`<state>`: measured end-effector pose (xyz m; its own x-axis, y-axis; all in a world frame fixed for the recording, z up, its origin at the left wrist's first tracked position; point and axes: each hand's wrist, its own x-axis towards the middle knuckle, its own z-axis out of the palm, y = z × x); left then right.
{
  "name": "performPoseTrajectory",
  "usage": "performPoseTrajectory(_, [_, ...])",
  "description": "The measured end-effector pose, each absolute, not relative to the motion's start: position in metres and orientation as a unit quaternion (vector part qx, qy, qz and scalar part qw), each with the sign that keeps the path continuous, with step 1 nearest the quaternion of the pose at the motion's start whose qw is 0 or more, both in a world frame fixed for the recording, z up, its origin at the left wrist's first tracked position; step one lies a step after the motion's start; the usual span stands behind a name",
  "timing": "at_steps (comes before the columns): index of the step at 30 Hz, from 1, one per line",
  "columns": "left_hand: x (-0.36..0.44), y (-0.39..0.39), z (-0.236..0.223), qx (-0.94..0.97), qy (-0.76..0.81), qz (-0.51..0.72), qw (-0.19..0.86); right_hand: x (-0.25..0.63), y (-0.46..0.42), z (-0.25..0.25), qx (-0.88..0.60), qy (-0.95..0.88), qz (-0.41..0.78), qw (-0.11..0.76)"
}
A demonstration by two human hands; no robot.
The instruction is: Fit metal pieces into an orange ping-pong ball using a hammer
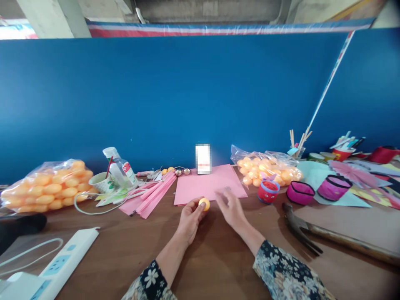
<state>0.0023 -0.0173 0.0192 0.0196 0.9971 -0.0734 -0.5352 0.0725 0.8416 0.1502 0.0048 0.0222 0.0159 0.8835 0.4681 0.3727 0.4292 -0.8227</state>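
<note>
My left hand [190, 218] is closed around a small orange-yellow ball [204, 204], pinched between thumb and fingers above the brown table. To its right, my right hand [230, 208] is raised with fingers apart and a little blurred; nothing shows in it. It is apart from the ball. Just beyond both hands lies a stack of pink paper sheets [215, 181]. A bag of similar orange balls [264, 168] lies behind and right of my right hand. Near it stands a small red and purple round container [268, 191].
At left are another bag of orange balls [53, 187], a paper cup [102, 182], a plastic bottle [120, 168], pink paper strips [156, 193] and a white power strip [68, 260]. A claw hammer [340, 235] and magenta fabric rings [300, 192] lie at right. A blue partition [187, 91] stands behind.
</note>
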Motion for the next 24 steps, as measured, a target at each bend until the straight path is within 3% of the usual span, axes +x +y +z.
performPoseTrajectory(4, [0.002, -0.015, 0.016, 0.319, 0.366, 0.596, 0.64, 0.185, 0.023, 0.018, -0.603, -0.67, 0.037, 0.431])
performPoseTrajectory(7, [0.002, -0.016, 0.018, 0.321, 0.361, 0.594, 0.643, 0.196, 0.032, 0.015, -0.625, -0.688, -0.041, 0.365])
performPoseTrajectory(15, [0.002, -0.018, 0.02, 0.322, 0.361, 0.59, 0.647, 0.184, 0.04, 0.009, -0.636, -0.724, -0.073, 0.257])
performPoseTrajectory(24, [0.003, -0.016, 0.018, 0.327, 0.344, 0.59, 0.653, 0.189, 0.042, 0.008, -0.619, -0.742, -0.073, 0.247])
